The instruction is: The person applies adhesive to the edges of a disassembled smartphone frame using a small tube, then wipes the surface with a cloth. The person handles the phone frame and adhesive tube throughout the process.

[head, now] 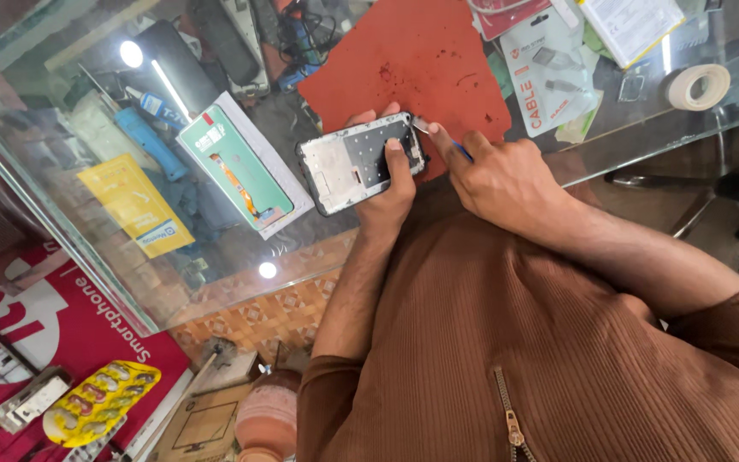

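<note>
Phone frame [359, 162]: clamped in the left hand [391, 184], thumb pressed on its face, other fingers curled beneath, above the red mat [412, 60].
Tool [422, 127]: pinched between right hand [502, 175] fingertips, tip touching the frame's right edge.
Arms: left forearm upright, right angled inward.

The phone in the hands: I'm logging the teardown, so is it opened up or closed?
Opened up. The phone in the left hand shows its bare inner frame, with no cover over it.
</note>
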A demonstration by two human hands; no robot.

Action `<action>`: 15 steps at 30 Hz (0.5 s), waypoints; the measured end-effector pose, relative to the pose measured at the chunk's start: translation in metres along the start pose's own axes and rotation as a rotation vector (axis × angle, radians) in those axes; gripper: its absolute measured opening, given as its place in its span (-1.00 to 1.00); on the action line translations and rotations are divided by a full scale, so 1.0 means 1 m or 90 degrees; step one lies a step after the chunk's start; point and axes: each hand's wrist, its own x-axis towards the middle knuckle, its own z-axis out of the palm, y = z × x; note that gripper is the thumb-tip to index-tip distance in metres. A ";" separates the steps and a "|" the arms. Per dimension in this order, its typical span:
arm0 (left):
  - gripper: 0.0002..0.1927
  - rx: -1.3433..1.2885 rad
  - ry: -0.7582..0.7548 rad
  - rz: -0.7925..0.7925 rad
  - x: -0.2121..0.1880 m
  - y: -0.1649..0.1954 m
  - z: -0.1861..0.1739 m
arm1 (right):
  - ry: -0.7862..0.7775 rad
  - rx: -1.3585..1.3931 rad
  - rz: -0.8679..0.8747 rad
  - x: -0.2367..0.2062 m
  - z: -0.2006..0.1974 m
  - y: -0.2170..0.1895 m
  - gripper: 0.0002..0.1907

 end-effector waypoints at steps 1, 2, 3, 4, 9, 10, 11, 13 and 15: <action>-0.59 0.005 -0.006 0.003 0.001 0.000 0.000 | 0.004 -0.002 -0.003 0.001 0.002 0.002 -0.43; -0.59 0.010 -0.012 0.003 0.002 0.001 -0.002 | 0.006 -0.003 -0.006 0.004 0.004 0.004 -0.43; -0.59 0.016 -0.016 0.004 0.002 0.001 -0.003 | 0.008 -0.003 -0.010 0.006 0.007 0.006 -0.44; -0.59 0.021 -0.017 0.003 0.004 0.001 -0.003 | 0.028 -0.009 -0.021 0.007 0.009 0.008 -0.44; -0.60 -0.024 -0.016 -0.003 0.006 0.002 -0.004 | 0.096 0.022 -0.077 0.007 0.014 0.015 -0.48; -0.59 -0.002 -0.021 -0.002 0.006 0.002 -0.006 | 0.089 0.019 -0.080 0.007 0.013 0.016 -0.48; -0.59 0.021 -0.026 -0.003 0.006 0.002 -0.007 | 0.081 0.017 -0.084 0.009 0.013 0.017 -0.47; -0.58 0.029 -0.026 -0.002 0.008 0.002 -0.008 | 0.083 0.010 -0.083 0.011 0.010 0.018 -0.49; -0.58 -0.002 -0.024 -0.011 0.007 0.003 -0.007 | 0.094 0.006 -0.063 0.010 0.007 0.016 -0.51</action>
